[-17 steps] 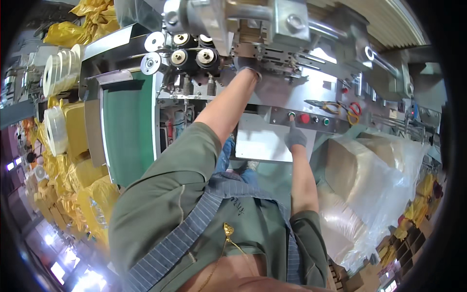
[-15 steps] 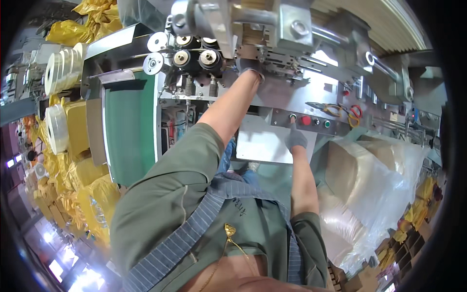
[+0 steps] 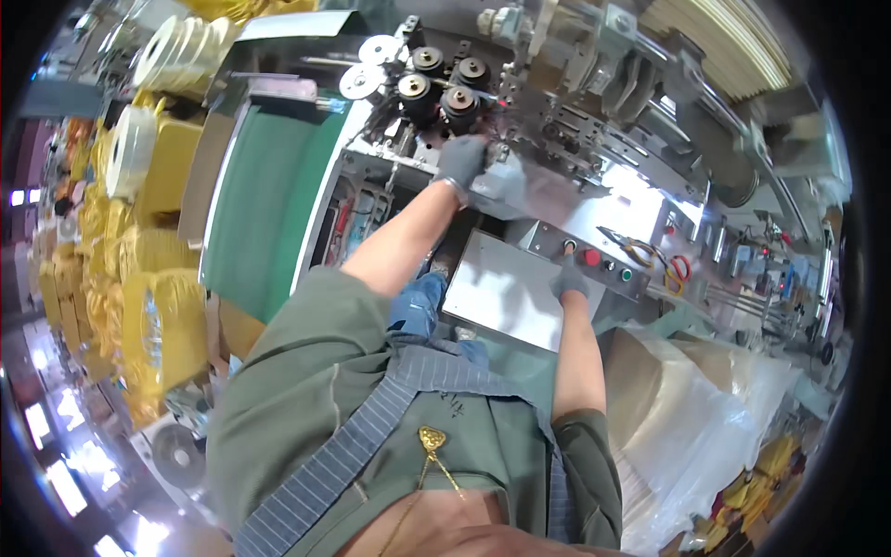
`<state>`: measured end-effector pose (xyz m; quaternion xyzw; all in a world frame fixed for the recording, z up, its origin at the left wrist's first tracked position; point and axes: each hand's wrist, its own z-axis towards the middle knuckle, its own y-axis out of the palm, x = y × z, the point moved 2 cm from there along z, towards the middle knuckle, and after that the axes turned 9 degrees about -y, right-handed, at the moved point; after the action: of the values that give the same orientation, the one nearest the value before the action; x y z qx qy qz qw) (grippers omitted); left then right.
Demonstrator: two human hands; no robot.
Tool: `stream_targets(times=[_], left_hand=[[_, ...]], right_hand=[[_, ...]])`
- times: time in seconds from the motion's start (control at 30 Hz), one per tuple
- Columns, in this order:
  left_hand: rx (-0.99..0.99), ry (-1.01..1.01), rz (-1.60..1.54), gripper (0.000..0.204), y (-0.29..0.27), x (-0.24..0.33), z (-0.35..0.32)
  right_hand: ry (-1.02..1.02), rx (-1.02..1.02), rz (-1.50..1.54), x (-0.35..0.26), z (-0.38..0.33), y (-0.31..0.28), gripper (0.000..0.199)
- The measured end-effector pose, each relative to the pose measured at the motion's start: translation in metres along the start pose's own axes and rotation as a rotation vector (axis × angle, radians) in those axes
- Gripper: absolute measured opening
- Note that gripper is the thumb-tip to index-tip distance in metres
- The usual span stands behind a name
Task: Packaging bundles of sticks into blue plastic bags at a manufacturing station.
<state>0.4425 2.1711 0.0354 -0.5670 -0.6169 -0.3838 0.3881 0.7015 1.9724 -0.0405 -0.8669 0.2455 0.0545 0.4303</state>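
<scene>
My left hand [image 3: 462,161], in a grey glove, is at the machine's edge just below the black rollers [image 3: 460,106]. Its fingers look curled in; whatever they may hold is hidden. My right hand [image 3: 569,280], gloved in grey too, is at the control panel [image 3: 549,239]. One finger stretches up to a button [image 3: 570,246] at the panel's left part, and nothing is held. Beside that finger sits a red button [image 3: 591,256], with a green button [image 3: 626,275] farther right.
A green conveyor belt [image 3: 269,204] runs at the left. Pliers [image 3: 622,243] and red-handled scissors [image 3: 679,271] lie on the machine right of the panel. Plastic-wrapped stacks [image 3: 687,399] stand at right; yellow bags [image 3: 162,325] and white rolls [image 3: 130,153] at far left.
My left hand has drawn back from under the machine's upper parts and moved left toward the rollers. My right hand stays at the same button. The view has turned.
</scene>
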Motion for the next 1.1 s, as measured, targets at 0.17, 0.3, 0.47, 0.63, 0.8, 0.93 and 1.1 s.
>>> stream_targets(times=[0.17,0.3,0.47,0.63,0.8,0.93,1.1], left_hand=[[0.179,-0.301,0.269,0.029,-0.193,-0.084,-0.161],[0.248,-0.071,1.687,0.019,-0.318,-0.173,-0.349],[0.52,-0.75,1.302,0.028,-0.396,-0.314,-0.548],[0.419,-0.834,1.238,0.029,-0.333,-0.278,-0.585],[0.662,-0.374,0.405,0.026,-0.304,-0.241,-0.575],[0.668,-0.317,0.489,0.029,-0.314,-0.246,-0.586],[0.733,-0.493,0.486,0.03,-0.373,-0.294,-0.623]], right_hand=[[-0.111,0.086,0.143,-0.019,-0.047,-0.021,0.077],[-0.2,0.08,0.182,0.025,-0.103,0.046,0.073],[-0.151,-0.315,0.219,0.064,-0.165,0.14,0.073],[-0.378,-0.45,-0.006,0.03,-0.15,0.161,0.066],[-0.604,-0.244,-0.096,-0.041,-0.088,0.146,0.061],[-0.648,-0.086,-0.079,-0.122,-0.074,0.111,0.052],[-0.715,-0.043,0.042,-0.171,-0.082,0.114,0.049]])
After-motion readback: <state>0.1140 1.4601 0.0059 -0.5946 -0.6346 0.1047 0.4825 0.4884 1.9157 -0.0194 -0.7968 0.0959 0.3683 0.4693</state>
